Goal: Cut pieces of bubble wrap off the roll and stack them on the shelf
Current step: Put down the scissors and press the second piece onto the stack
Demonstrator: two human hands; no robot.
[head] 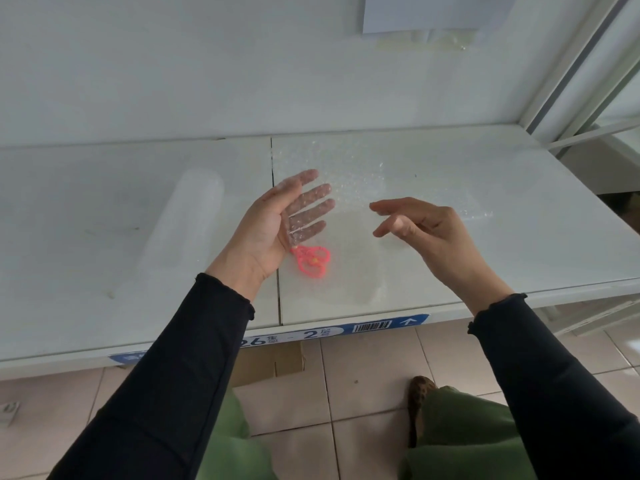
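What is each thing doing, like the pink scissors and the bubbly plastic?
Left hand: open, fingers straight.
Right hand: fingers loosely curled, holding nothing.
Clear bubble wrap sheet: lies on the white metal shelf, edge over the left hand.
Pink plastic scissors: lying on the shelf, unheld.
Translucent bubble wrap roll: lying on its side.

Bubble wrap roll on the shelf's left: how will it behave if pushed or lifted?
The bubble wrap roll lies on its side on the shelf, so a sideways push would probably set it rolling. It looks like translucent air-filled film, so likely light for its bulk. A grip would probably squash it.
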